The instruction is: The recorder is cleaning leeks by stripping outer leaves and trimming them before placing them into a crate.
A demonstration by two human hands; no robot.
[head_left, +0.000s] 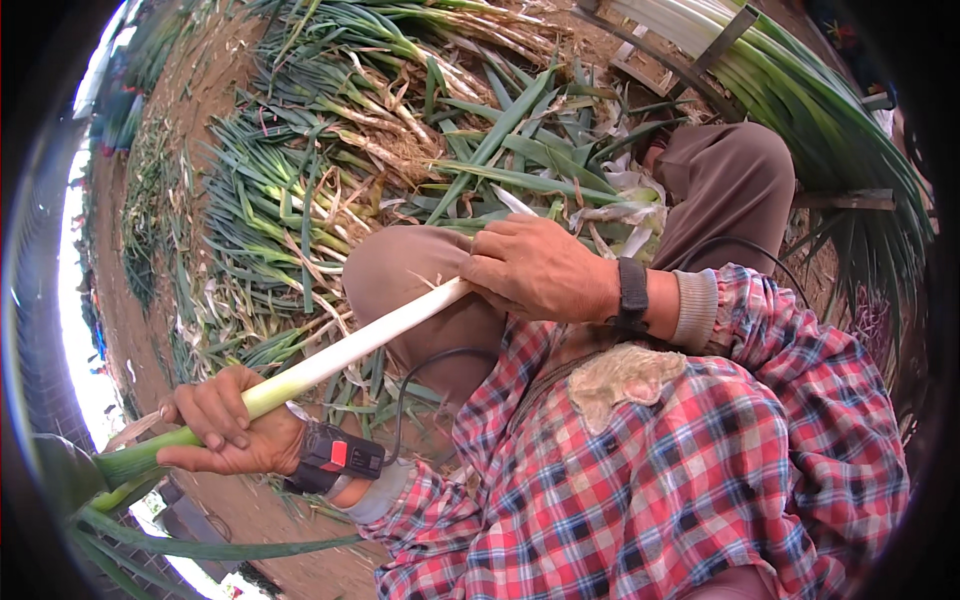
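A long green onion (355, 345) slants across my lap, its white shaft bare and its green leaves running off at the lower left. My left hand (235, 425) is wrapped round it where white turns to green. At the other end, the fingers of my right hand (545, 265) are closed on the white tip, knuckles up. A few thin root-like strands (432, 281) stick out near those fingers. Just above my right hand a white pointed piece (514, 200) shows; I cannot tell what it is. Both wrists wear black bands, with a cable from the left one.
Untrimmed green onions (290, 190) lie heaped on the soil beyond my knees. Loose leaves and peeled skins (630, 205) are scattered by my feet. At the far right, a metal rack (725, 40) holds a bundle of cleaned onions (800, 95). A ragged tan cloth patch (625, 380) rests on my plaid clothing.
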